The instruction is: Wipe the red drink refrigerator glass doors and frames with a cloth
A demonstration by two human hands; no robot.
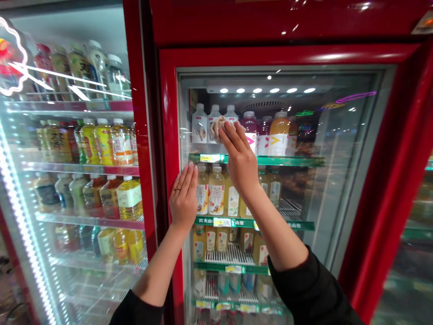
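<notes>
- Head view: one pale cloth [218, 128], crumpled, held to the upper left part of the glass door [324, 180], in front of the top-row bottles [199, 124].
- Cloth, lie: bunched; long axis roughly level, crossing beneath the fingers; larger fold points left, smaller edge shows at right.
- Right hand [242, 158]: fingers nearly straight, pointing up and left, grasping the cloth against the glass.
- Left hand [183, 196]: fingers released, extended, close together, pointing up; laid over the left side of the red door frame [171, 113].
- Behind glass: shelves with green edging [291, 161].
- At left: second cooler [132, 58], red-framed, stocked with further bottles [101, 142].
</notes>
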